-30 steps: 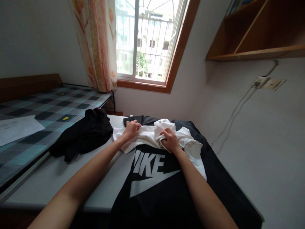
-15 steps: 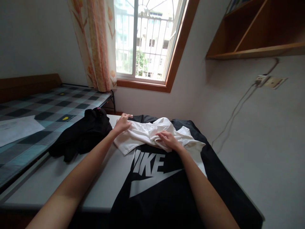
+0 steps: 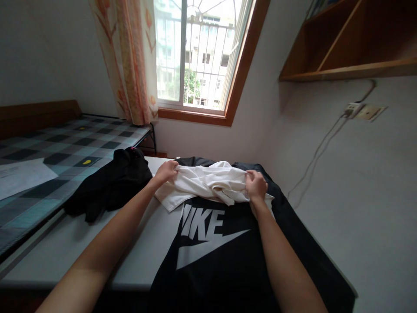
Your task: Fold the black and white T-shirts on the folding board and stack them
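The right hand (image 3: pixel 256 184) is no longer on the bunched middle of the white cloth (image 3: pixel 208 180); it now grips the right part. A second ago the left hand (image 3: pixel 167 171) was nearer the middle; now it is farther left, its fingers, raised half a second ago, closed on the cloth. Between the hands, the heaped middle now lies flatter and more spread.

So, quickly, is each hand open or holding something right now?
Left hand: closed, holding the rumpled white fabric near its far left edge.
Right hand: closed, holding the same fabric farther right.
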`<state>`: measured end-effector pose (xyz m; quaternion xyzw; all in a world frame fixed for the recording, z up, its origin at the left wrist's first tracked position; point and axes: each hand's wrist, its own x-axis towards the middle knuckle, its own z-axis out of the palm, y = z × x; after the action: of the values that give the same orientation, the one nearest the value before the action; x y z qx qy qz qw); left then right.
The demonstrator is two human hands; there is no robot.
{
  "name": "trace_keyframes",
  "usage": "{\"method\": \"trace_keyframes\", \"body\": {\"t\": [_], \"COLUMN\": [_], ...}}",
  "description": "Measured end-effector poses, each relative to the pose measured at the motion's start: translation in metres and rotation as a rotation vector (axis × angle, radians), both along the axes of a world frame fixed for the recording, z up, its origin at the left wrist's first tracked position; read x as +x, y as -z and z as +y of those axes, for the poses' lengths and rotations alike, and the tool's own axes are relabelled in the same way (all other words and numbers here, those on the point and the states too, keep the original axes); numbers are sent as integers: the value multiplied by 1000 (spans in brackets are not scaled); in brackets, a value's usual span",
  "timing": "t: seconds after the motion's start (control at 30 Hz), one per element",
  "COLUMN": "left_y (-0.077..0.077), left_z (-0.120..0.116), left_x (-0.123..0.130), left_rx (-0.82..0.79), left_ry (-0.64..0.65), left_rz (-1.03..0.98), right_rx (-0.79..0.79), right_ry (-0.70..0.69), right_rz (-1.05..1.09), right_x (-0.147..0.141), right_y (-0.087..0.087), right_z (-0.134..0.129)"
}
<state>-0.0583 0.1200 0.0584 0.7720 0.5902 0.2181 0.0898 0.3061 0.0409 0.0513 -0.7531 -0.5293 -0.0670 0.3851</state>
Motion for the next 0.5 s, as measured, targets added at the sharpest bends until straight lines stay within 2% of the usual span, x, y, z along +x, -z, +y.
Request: {"method": "trace_keyframes", "body": {"t": [0.1, 0.2, 0.37, 0.43, 0.5], "left_y": [-10, -17, -14, -11, -9], "left_z": [1, 0, -2, -3, -5], "left_x": [-6, -10, -11, -11, -11], "left_rx": [125, 209, 143, 6, -189], "left_ry": [-85, -123, -119, -34, 106], "left_rz": [-165, -289, -252, -217, -194], "right_rx": [311, 376, 168, -47, -314], "right_ry": [86, 89, 28, -11, -97], "right_rz": [113, 112, 59, 62, 27], "right_x": [12, 14, 7, 7, 10], "right_y": [-4, -5, -1, 3, 8], "right_z": [1, 0, 1, 3, 5]}}
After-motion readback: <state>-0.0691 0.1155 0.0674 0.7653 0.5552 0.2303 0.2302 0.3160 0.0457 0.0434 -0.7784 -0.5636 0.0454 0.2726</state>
